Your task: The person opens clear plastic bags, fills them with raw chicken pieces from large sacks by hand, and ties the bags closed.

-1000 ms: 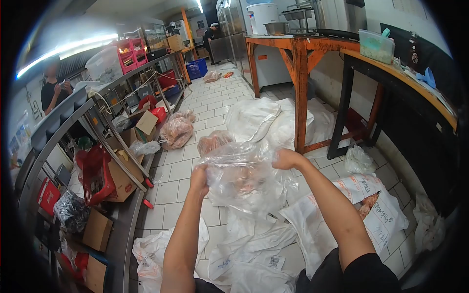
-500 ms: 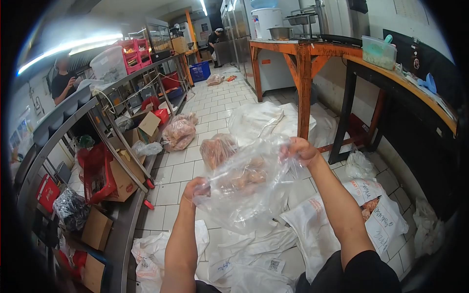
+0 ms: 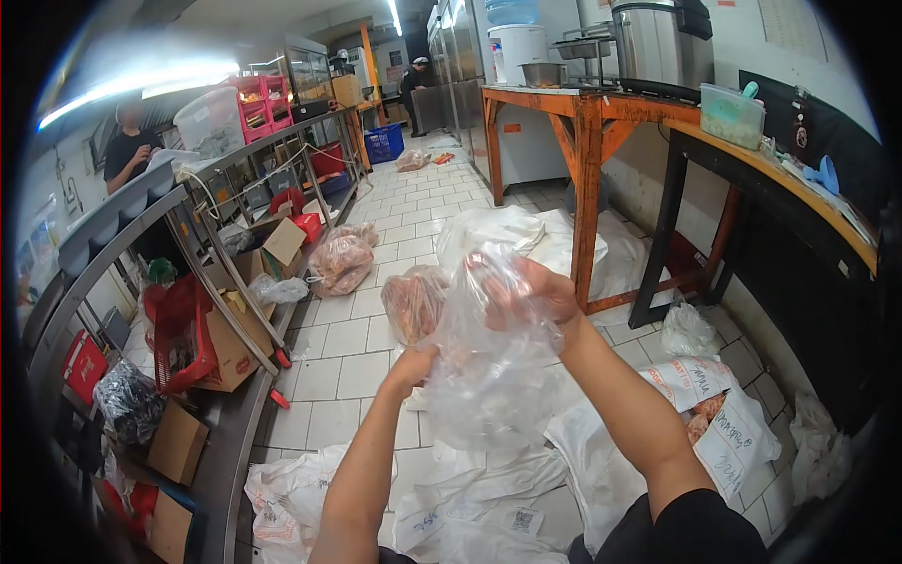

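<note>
A clear plastic bag [image 3: 489, 390] hangs between my two hands above the floor. My left hand [image 3: 413, 365] is closed on its left side. My right hand [image 3: 540, 293], higher up, is closed on the bag's upper part, with plastic over some of its fingers. Just behind lies a clear bag of reddish meat [image 3: 413, 303], partly covered by the held bag. Flattened white sacks [image 3: 479, 498] lie below my hands. To the right, an open white sack [image 3: 738, 437] shows orange-pink contents.
Another meat bag [image 3: 341, 261] lies on the tiles beside the metal shelving [image 3: 246, 414]. Large white sacks [image 3: 493, 230] rest by the orange table [image 3: 586, 188]. One person [image 3: 129, 150] stands at left, another [image 3: 413, 89] far back. A red crate [image 3: 180, 338] sits on the left.
My right hand has moved left and the held bag, spread wide before, now hangs narrower. My left hand has shifted slightly right. The person at the back stands more upright.
</note>
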Available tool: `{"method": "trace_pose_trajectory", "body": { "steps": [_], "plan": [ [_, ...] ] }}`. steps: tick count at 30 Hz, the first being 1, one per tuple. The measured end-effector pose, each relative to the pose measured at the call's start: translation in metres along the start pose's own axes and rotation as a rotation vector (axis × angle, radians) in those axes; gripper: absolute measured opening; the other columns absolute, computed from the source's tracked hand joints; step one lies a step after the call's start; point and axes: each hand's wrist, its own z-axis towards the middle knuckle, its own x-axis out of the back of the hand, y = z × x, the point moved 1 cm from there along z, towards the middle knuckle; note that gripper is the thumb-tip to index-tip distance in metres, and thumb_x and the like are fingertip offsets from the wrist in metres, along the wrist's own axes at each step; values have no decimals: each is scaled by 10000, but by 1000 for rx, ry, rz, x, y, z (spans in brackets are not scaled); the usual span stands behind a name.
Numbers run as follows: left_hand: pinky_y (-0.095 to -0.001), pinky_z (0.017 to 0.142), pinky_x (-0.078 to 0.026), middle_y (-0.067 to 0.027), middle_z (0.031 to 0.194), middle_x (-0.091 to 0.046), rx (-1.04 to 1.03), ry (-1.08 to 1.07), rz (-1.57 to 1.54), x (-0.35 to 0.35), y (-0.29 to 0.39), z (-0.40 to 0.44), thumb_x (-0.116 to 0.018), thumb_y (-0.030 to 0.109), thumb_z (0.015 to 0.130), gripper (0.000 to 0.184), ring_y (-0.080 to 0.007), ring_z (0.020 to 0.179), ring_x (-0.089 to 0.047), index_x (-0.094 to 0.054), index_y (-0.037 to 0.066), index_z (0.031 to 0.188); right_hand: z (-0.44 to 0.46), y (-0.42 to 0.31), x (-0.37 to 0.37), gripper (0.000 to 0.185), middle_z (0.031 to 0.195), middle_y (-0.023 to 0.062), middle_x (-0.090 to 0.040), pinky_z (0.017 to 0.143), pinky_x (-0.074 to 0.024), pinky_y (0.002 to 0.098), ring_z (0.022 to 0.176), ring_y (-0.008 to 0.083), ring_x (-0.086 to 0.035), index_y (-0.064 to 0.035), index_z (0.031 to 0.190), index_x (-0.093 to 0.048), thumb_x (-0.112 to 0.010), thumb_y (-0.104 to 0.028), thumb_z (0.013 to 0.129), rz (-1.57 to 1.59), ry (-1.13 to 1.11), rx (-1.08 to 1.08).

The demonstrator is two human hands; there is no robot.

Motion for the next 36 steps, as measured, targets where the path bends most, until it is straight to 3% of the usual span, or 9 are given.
{"method": "trace_pose_trajectory", "body": {
  "steps": [5, 9, 15, 20, 26, 29, 32, 34, 36],
  "plan": [
    [-421, 809, -503, -140, 934, -645, -5, -148, -609, 47, -31, 9, -488, 248, 907, 277, -275, 889, -624, -606, 5, 970, -15, -36, 31, 519, 660, 50, -583, 577, -446, 274, 625, 134, -563, 62, 1140, -583, -707, -244, 740, -519, -51, -327],
    [-454, 870, -482, -121, 958, -643, -335, -416, -975, 80, -27, 4, -449, 266, 941, 298, -295, 950, -613, -572, 19, 1054, -25, -54, 83, 376, 725, 111, -644, 672, -497, 335, 711, 216, -632, 7, 920, -648, -727, -284, 697, -1588, 254, -438],
    [-515, 901, -451, -109, 1213, -577, -71, 379, -756, 77, 4, 0, -324, 519, 1002, 518, -278, 1123, -523, -495, 108, 1266, -53, 0, 174, 299, 829, 182, -649, 729, -493, 395, 816, 321, -632, -40, 876, -626, -707, -229, 659, -2065, 394, -615],
    [-516, 936, -425, -98, 1240, -545, 83, 264, -801, 70, -7, 1, -323, 543, 996, 534, -286, 1121, -503, -459, 120, 1291, -44, 11, 154, 207, 785, 135, -614, 730, -488, 351, 808, 251, -610, -29, 796, -556, -703, -151, 715, -1622, 985, -272],
    [-583, 1001, -404, -156, 1292, -498, -132, 149, -1380, 67, -3, 27, -309, 487, 1012, 525, -300, 1103, -518, -410, 76, 1322, -32, 44, 143, 334, 1020, 97, -613, 853, -463, 309, 908, 172, -595, -9, 1087, -535, -640, -8, 770, -1463, 450, -225],
    [-538, 1007, -427, -156, 1188, -564, -313, 279, -1355, 79, -1, 26, -319, 297, 1027, 379, -279, 1114, -559, -496, 21, 1218, -32, 42, 98, 518, 1143, 147, -586, 865, -461, 319, 1019, 227, -580, -20, 1196, -480, -742, -188, 781, -1136, 137, -419],
    [-479, 975, -480, -175, 1175, -597, -248, 104, -1292, 108, -38, 50, -343, 176, 997, 331, -286, 1090, -596, -512, -8, 1214, -22, 17, 74, 526, 1188, 178, -557, 978, -443, 349, 1150, 245, -540, -13, 1296, -405, -623, -69, 821, -484, 188, -382],
    [-470, 907, -530, -190, 1182, -603, -197, -1217, -1380, 109, -49, 51, -478, 219, 975, 356, -318, 1051, -619, -537, -39, 1213, -13, -7, 74, 573, 1211, 201, -531, 1023, -438, 421, 1164, 278, -544, -33, 1337, -346, -501, 47, 792, -80, 362, 77],
    [-443, 891, -538, -197, 1204, -593, -203, -773, -1208, 76, -34, 6, -493, 217, 968, 382, -307, 1059, -619, -515, -38, 1251, -6, -33, 69, 656, 1191, 187, -529, 1023, -436, 461, 1139, 317, -546, -22, 1382, -284, -447, 70, 753, 51, 433, 313]
  ]
}}
